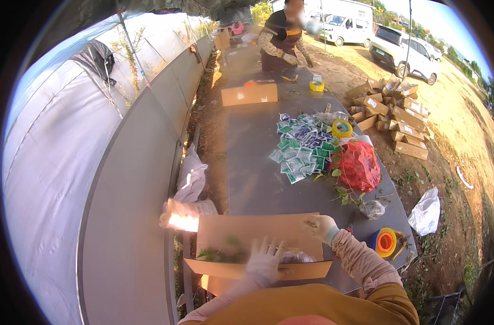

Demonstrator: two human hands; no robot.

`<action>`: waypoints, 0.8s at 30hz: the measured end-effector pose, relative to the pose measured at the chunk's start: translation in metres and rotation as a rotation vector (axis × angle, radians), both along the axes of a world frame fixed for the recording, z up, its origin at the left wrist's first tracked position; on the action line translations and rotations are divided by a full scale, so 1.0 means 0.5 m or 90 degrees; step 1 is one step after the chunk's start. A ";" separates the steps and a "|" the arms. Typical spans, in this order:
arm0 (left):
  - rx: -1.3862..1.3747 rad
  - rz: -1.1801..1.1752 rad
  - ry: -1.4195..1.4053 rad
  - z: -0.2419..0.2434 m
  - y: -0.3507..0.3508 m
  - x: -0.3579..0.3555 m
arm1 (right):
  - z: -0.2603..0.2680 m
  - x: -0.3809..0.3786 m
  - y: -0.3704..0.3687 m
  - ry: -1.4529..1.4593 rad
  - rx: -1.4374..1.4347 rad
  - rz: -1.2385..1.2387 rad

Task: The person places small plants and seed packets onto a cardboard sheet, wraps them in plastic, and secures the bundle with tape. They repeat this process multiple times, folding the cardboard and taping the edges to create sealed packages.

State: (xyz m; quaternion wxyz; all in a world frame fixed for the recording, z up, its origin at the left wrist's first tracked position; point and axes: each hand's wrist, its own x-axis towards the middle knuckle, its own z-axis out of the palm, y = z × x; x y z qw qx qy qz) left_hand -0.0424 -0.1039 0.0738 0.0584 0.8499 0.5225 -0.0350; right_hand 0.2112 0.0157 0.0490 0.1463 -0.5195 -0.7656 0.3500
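Observation:
An open cardboard box [259, 231] lies in front of me at the near end of the grey table [251, 170]. Leafy green plant stems [226, 252] are in its left part, and a clear plastic-wrapped bundle [297, 257] shows at the right. My left hand [265, 260], in a pale glove, is spread over the box's near flap and opening; it looks blurred. By the upper right corner of the raised far flap is my right hand [323, 227], also gloved, with its fingers curled. Whether it grips the cardboard I cannot tell.
Printed sachets [301, 146] are heaped beside a red plastic bag [358, 166]. Tape rolls [342, 128] and a tape dispenser [385, 242] lie along the right side. Another person [281, 40] stands at the far end, near a closed carton [249, 94]. Cartons [393, 109] are piled on the ground.

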 end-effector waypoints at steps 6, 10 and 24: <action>-0.066 0.107 -0.007 0.044 0.022 0.031 | -0.076 -0.073 0.168 -0.312 0.182 0.115; -0.077 0.161 -0.041 0.056 0.028 0.040 | -0.068 -0.112 0.199 -0.293 0.025 0.118; 0.173 0.206 -0.150 0.001 -0.038 0.045 | 0.132 -0.105 -0.146 -0.395 0.153 0.327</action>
